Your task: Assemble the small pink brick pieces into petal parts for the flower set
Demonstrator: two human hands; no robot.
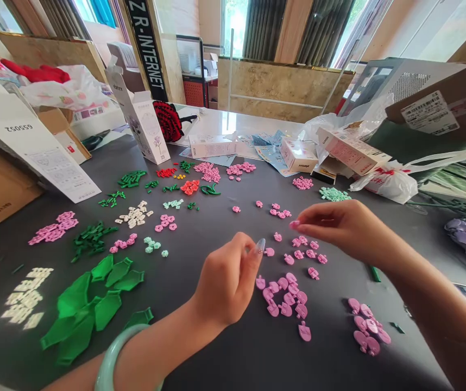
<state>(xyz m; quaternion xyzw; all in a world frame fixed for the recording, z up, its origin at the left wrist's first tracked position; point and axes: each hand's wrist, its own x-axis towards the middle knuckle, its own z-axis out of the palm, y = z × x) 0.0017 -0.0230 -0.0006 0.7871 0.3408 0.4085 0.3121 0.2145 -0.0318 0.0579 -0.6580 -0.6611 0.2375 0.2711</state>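
Note:
My left hand [230,279] is closed, thumb pressed against the curled index finger; anything inside is hidden. Right by its thumb nail lies a pink petal-shaped piece [269,252]. Thumb and fingers of my right hand [333,225] come together in a pinch above the table. A small pink tip [294,224] shows at those fingertips, too small to tell whether it is a piece or a nail. Below and between the hands lie several small pink building-brick pieces [298,254]. Nearer to me is a cluster of rounded pink petal pieces [285,296].
Sorted piles cover the dark table [216,358]: large green leaf pieces [78,312], cream pieces [27,296], red flower pieces [189,187] and mint pieces [334,194]. More pink petals [369,328] lie at right. Boxes [141,122] and plastic bags [391,182] line the far side.

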